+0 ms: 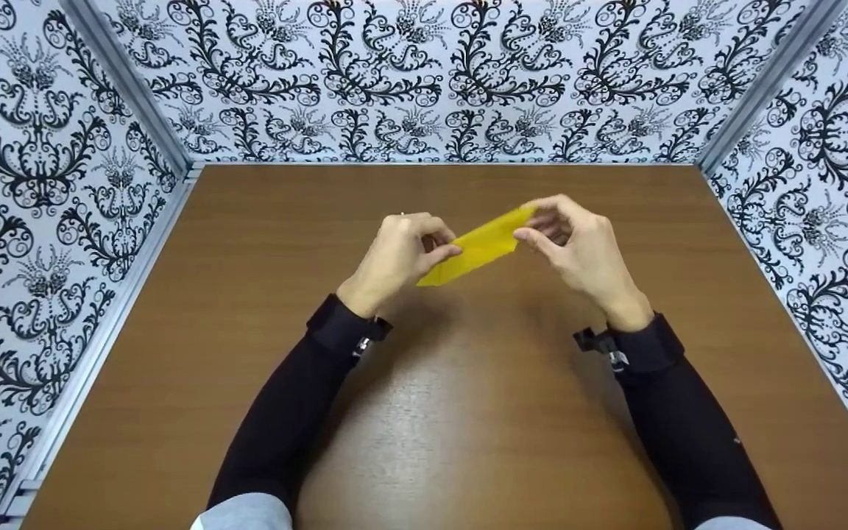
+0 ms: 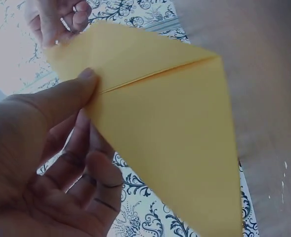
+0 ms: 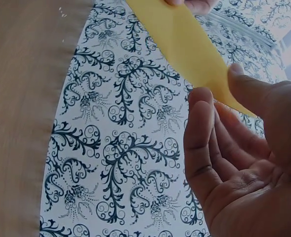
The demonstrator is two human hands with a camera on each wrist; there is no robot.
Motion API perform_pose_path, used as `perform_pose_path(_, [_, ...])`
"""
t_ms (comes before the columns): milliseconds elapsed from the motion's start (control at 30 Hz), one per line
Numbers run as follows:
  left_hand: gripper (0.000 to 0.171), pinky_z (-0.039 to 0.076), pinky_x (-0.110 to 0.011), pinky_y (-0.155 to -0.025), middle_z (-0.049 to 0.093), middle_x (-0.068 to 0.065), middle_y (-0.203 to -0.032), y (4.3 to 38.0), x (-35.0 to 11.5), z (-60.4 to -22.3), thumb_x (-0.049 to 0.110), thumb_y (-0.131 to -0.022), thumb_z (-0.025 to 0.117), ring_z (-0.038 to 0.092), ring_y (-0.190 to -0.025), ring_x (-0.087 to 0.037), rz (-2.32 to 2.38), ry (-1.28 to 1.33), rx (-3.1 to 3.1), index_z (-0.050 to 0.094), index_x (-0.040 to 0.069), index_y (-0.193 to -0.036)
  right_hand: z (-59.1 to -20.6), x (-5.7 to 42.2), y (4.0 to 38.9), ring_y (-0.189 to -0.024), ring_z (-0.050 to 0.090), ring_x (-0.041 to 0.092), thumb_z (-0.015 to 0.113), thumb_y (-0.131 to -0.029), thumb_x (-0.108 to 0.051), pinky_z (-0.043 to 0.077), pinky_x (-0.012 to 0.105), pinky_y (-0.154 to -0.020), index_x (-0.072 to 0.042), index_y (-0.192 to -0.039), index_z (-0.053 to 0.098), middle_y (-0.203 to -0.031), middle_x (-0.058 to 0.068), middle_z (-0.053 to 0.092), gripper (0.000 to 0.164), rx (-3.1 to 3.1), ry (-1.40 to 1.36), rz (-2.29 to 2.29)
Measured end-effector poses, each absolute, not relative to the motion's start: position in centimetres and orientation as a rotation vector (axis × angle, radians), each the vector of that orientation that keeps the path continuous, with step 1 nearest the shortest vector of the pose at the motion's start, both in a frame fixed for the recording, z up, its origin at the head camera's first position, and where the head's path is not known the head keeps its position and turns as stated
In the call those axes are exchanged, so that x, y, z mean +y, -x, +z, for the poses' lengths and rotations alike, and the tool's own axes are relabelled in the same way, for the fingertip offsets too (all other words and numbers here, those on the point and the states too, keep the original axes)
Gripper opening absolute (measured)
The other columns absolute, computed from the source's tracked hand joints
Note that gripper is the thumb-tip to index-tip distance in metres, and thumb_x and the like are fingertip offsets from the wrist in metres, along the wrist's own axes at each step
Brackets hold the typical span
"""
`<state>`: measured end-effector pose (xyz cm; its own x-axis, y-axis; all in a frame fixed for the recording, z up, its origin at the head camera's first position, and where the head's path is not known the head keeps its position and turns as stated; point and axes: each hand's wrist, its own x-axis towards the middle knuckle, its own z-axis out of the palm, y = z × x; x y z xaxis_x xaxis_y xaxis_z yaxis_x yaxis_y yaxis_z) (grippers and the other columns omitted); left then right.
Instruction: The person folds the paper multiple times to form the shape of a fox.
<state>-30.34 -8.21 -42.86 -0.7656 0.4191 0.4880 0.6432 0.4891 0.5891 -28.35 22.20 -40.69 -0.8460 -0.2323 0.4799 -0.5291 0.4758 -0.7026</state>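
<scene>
A folded sheet of yellow paper (image 1: 484, 243) is held up over the table, slanting from lower left to upper right in the head view. My left hand (image 1: 408, 249) pinches its near-left part between thumb and fingers. The far-right end sits in the grip of my right hand (image 1: 575, 239). In the left wrist view the paper (image 2: 165, 118) shows a straight fold line, with the left thumb pressing beside one end of that line. From the right wrist the paper (image 3: 185, 47) appears as a narrow strip, with the right thumb and fingers on its near end.
Below both hands lies a brown wooden tabletop (image 1: 424, 442). Walls with a black floral pattern (image 1: 424, 81) enclose it at the back and on both sides, joined by grey metal corner posts (image 1: 129, 81). Each wrist carries a black strap with a small camera.
</scene>
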Motion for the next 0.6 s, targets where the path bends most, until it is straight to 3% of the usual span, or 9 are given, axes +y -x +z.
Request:
perform_pose_path(100, [0.016,0.062,-0.024,-0.072,0.087,-0.009,-0.100,30.5,-8.4,-42.8,0.023,-0.103,0.092,0.077,-0.078,-0.022,-1.218,0.832,-2.394,0.089,0.007,-0.106,-40.7,22.0,28.4,-0.082,0.077,0.008,0.086,-0.106,-0.014,0.065,0.017,-0.074,0.000,-0.142,0.075,-0.113,0.015,0.087,0.040,-2.408,-0.634,1.389])
perform_pose_path(233, [0.018,0.064,-0.024,-0.072,0.087,-0.008,-0.102,30.5,-8.2,-42.8,0.026,-0.104,0.091,0.078,-0.078,-0.021,-1.276,0.770,-2.349,0.089,0.009,-0.106,-41.2,21.5,28.5,-0.082,0.079,0.021,0.084,-0.108,-0.013,0.065,0.019,-0.073,-0.001,-0.143,0.075,-0.114,0.015,0.087,0.037,-2.447,-0.650,1.435])
perform_pose_path(333, [0.019,0.067,-0.026,-0.075,0.088,-0.007,-0.103,30.3,-7.9,-42.8,0.028,-0.104,0.091,0.080,-0.080,-0.019,-1.322,0.767,-2.343,0.088,0.009,-0.107,-41.6,21.0,28.5,-0.081,0.079,0.025,0.082,-0.109,-0.013,0.064,0.019,-0.071,0.000,-0.139,0.077,-0.113,0.019,0.086,0.033,-2.473,-0.672,1.447])
perform_pose_path(500, [0.019,0.070,-0.027,-0.075,0.088,-0.005,-0.102,29.9,-7.3,-43.0,0.028,-0.104,0.091,0.082,-0.080,-0.017,-1.388,0.799,-2.347,0.087,0.010,-0.107,-42.2,20.1,28.4,-0.076,0.077,0.018,0.080,-0.111,-0.014,0.065,0.023,-0.070,0.001,-0.125,0.078,-0.102,0.021,0.083,0.021,-2.444,-0.708,1.509])
perform_pose_path(600, [0.018,0.070,-0.027,-0.072,0.088,-0.007,-0.100,29.7,-7.0,-43.1,0.025,-0.105,0.091,0.083,-0.078,-0.019,-1.451,0.830,-2.337,0.085,0.008,-0.108,-42.5,19.8,28.3,-0.075,0.077,0.025,0.080,-0.111,-0.012,0.066,0.026,-0.069,0.002,-0.119,0.079,-0.096,0.019,0.082,0.016,-2.395,-0.720,1.570])
